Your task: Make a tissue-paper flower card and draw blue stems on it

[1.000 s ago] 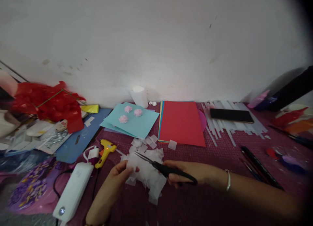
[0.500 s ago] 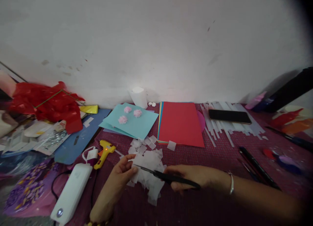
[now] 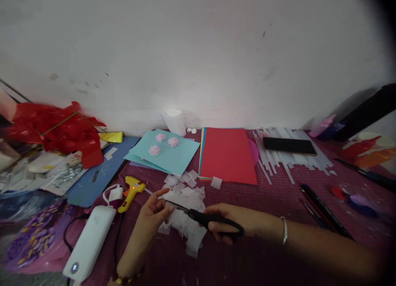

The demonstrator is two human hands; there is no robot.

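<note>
My right hand grips black-handled scissors, whose thin blades point left into a bunch of white tissue paper. My left hand pinches the left side of that tissue bunch, with the forefinger stretched out over it. Several small white tissue squares lie loose on the maroon mat just beyond the hands.
A yellow glue gun and a white power bank lie at the left. Teal paper with three pink pompoms, a red paper stack, a phone on white strips, pens and red tissue surround the mat.
The scissor blades have closed down into the tissue and the right hand has shifted slightly left. The left hand has kept its pinch on the paper and raised its forefinger.
</note>
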